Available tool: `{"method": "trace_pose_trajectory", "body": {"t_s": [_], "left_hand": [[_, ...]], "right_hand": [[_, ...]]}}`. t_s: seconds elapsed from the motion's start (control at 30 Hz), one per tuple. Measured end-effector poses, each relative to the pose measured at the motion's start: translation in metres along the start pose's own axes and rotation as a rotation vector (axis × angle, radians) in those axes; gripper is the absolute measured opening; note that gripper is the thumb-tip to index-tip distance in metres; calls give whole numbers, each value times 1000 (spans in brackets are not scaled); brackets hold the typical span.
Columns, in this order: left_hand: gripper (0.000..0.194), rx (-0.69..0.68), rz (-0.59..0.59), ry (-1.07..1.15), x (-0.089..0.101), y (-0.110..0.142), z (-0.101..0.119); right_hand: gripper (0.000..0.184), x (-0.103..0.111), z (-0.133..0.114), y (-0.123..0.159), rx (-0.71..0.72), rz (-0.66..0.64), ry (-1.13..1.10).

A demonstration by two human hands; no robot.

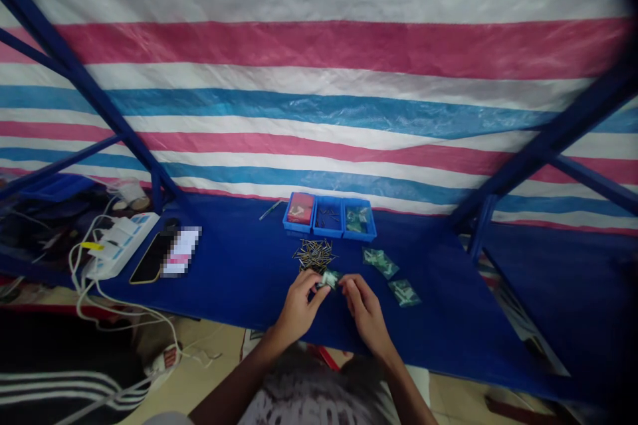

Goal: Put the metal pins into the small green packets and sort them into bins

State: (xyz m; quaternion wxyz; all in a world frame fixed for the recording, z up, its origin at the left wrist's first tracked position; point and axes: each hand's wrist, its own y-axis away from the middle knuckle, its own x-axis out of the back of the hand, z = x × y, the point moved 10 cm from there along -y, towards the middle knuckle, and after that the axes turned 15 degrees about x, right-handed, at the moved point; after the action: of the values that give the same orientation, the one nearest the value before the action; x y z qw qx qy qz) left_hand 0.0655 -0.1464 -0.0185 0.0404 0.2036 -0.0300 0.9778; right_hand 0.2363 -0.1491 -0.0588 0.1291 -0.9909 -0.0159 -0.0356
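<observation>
Between my two hands is a small clear plastic bag (329, 279) with pale pieces inside. My left hand (300, 302) pinches its left side, thumb and fingers closed on it. At the bag's right edge, the fingertips of my right hand (363, 305) are pressed together on the plastic. Just beyond the bag lies a loose pile of screws (314, 253). To the right, two similar bags, a nearer filled bag (404, 293) and a farther filled bag (380, 261), lie flat on the blue table (239, 279).
Behind the screws stand three joined blue bins: a left bin (298, 231) with a red packet, a middle bin (327, 231) with a few screws, a right bin (359, 235) with a bag. A power strip (122, 246), cables and phone (149, 259) sit left. Blue frame posts rise both sides.
</observation>
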Motion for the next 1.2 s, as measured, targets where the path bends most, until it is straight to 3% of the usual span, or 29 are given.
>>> {"method": "trace_pose_trajectory", "body": {"t_s": [0.1,0.23,0.4,0.57,0.87,1.2], "left_hand": [[32,19,1,-11,2,-1,1],[34,17,-25,-19,-1,-1,3],[35,4,-1,-62,-1,-1,2],[37,-2,31,-85,4,1,4],[32,-84,52,-98,6,9,10],[27,-101,22,-38,7,7,15]], "right_hand": [[36,0,-3,0,51,0,8],[30,-6,-14,-2,169,-65,44],[41,-3,-19,-1,203,-29,87],[16,-13,-25,-3,228,-141,134],[26,-13,-9,-2,99,-142,77],[29,-12,-8,-2,102,-137,93]]}}
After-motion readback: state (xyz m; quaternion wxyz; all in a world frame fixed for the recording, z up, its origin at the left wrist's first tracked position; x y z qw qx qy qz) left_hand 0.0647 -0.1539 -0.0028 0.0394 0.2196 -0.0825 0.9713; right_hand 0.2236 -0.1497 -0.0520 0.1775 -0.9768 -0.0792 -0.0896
